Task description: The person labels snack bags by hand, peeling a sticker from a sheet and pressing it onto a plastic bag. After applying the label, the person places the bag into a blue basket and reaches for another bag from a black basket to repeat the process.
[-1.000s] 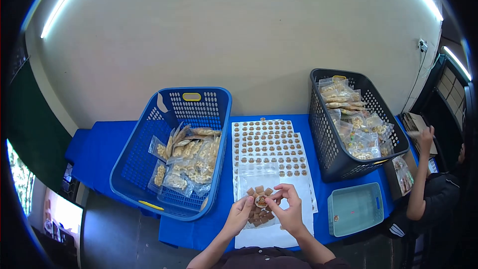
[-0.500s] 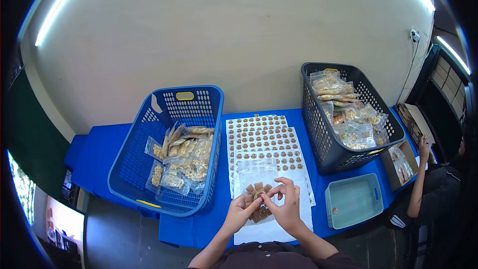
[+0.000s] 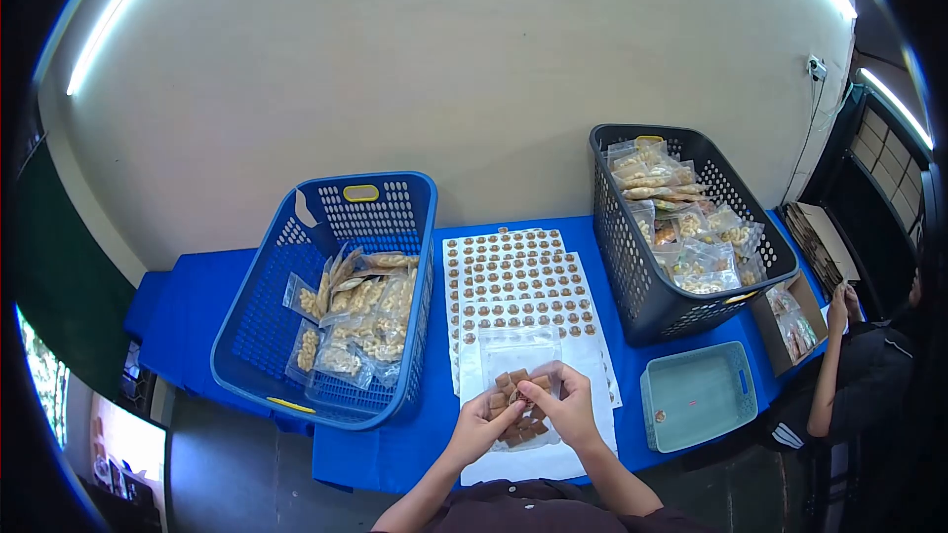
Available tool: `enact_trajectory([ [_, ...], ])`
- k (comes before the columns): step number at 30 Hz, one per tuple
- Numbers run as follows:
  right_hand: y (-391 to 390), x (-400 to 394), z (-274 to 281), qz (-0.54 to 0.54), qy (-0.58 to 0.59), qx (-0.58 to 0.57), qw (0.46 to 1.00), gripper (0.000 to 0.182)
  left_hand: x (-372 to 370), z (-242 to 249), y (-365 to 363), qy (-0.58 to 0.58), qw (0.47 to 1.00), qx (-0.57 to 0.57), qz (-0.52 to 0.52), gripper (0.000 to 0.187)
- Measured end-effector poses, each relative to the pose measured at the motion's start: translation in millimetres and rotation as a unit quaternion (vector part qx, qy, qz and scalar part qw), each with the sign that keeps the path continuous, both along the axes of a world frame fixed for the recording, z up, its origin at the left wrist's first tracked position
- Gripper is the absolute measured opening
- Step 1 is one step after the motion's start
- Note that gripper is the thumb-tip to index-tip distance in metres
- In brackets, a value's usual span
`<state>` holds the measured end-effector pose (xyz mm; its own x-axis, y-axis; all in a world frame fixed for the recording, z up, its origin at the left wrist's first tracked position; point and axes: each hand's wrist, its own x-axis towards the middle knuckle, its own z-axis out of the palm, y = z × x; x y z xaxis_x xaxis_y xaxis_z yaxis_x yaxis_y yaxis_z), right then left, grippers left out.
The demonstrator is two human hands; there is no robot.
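A clear bag of brown square snacks (image 3: pixel 515 387) lies on white sticker sheets near the table's front edge. My left hand (image 3: pixel 479 426) grips the bag's lower left side. My right hand (image 3: pixel 561 405) presses its fingertips on the middle of the bag, where a round label was seen a moment before; the label is hidden under the fingers. Behind the bag, the sticker sheets (image 3: pixel 515 281) carry several rows of round brown labels.
A blue basket (image 3: pixel 296 237) at left holds several snack bags. A black basket (image 3: pixel 617 227) at right is full of bags. A small teal tray (image 3: pixel 699 397) sits at front right. Another person (image 3: pixel 859 375) stands at the far right beside a box of packets (image 3: pixel 790 321).
My right hand has brought the round label down onto the bag and now presses it flat. The camera view has shifted slightly, and the person at right has lowered an arm.
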<state>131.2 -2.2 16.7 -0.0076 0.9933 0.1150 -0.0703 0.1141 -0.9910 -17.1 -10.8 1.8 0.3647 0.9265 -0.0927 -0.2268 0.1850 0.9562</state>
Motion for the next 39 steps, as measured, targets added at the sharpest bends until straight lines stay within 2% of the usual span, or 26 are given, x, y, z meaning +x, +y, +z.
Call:
enact_trajectory([
  [4,4,0,-5,0.032,0.090,-0.046,0.994,0.013,-4,0,1,0.000,1.000,-0.011,0.005,0.031],
  [5,8,2,-7,0.040,0.121,-0.054,0.990,0.015,-1,3,0,-0.059,0.998,-0.028,0.023,0.031],
  [6,11,2,-7,0.050,0.152,-0.062,0.985,0.017,0,3,0,-0.064,0.997,-0.022,0.040,0.031],
  [10,0,-5,8,0.072,0.110,-0.056,0.990,0.014,-1,4,1,-0.050,0.995,0.008,0.083,0.032],
  [13,2,-5,-4,0.043,0.028,0.001,0.999,0.012,0,-1,3,-0.037,0.995,0.002,0.097,0.032],
  [16,1,-10,-8,0.015,0.011,0.028,0.999,0.011,3,-5,4,-0.032,0.992,0.032,0.117,0.032],
  [22,1,-9,-4,0.033,0.149,-0.036,0.988,0.014,4,2,2,-0.065,0.992,0.021,0.103,0.033],
  [25,-2,-10,-6,0.001,-0.008,0.067,0.998,0.015,5,-2,3,-0.029,0.994,0.035,0.101,0.034],
  [28,-5,-7,-9,-0.003,0.006,0.045,0.999,0.015,5,-1,0,-0.026,0.994,0.043,0.094,0.036],
  [31,-8,-8,-6,-0.028,-0.046,0.101,0.993,0.014,-1,-4,3,-0.021,0.996,0.033,0.074,0.039],
  [34,-8,-7,-2,0.018,0.080,-0.034,0.996,0.013,-3,-8,5,-0.066,0.996,-0.030,0.061,0.040],
  [35,-7,-7,-2,0.023,0.097,-0.032,0.994,0.014,-3,-8,6,-0.092,0.992,-0.058,0.058,0.041],
  [37,-4,-7,-2,0.033,0.131,-0.028,0.990,0.017,-3,-5,7,-0.087,0.994,-0.028,0.065,0.039],
  [39,-4,-10,-1,0.025,0.075,0.010,0.997,0.021,-2,2,5,-0.079,0.995,-0.002,0.065,0.038],
])
